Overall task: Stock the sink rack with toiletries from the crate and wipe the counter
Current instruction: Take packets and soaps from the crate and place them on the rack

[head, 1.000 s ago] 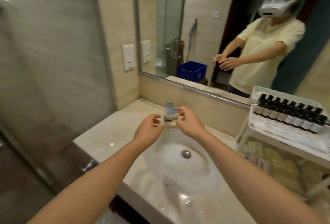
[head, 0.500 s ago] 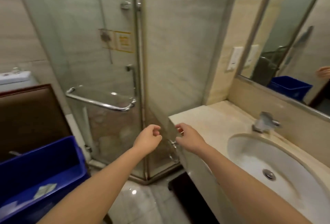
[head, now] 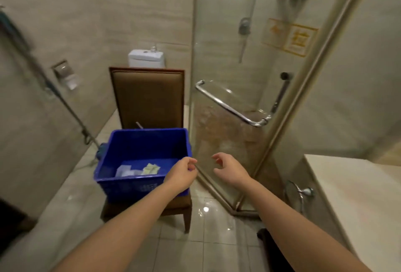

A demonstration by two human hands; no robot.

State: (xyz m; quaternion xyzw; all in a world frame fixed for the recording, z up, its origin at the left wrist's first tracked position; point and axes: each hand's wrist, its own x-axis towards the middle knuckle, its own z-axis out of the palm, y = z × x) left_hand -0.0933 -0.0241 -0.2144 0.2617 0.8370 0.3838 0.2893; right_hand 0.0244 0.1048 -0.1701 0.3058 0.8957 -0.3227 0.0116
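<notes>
Blue plastic crate (head: 141, 145): 1, open-topped, standing on the seat of a brown chair (head: 149, 98) and covering it from back edge to front edge.
Contents: a few flat packets on the crate bottom. Pale clear ones (head: 124, 171) lie toward the front left, with yellow-green ones (head: 150, 168) just beside them at the front middle. The exact count cannot be told.
Left hand (head: 181, 173): over the crate's front right corner, fingers loosely curled, thumb near forefinger, holding nothing.
Right hand (head: 227, 168): in the air just right of the crate, apart from the left hand, in front of the shower glass (head: 217, 141). Fingers loosely curled, holding nothing.
Table (head: 355, 195): pale stone, only its left corner in view, well apart from the crate.
Behind the chair: 1 white cistern (head: 146, 58).
On the glass: 1 chrome bar handle (head: 232, 107).
Floor (head: 86, 195): glossy pale tile.
</notes>
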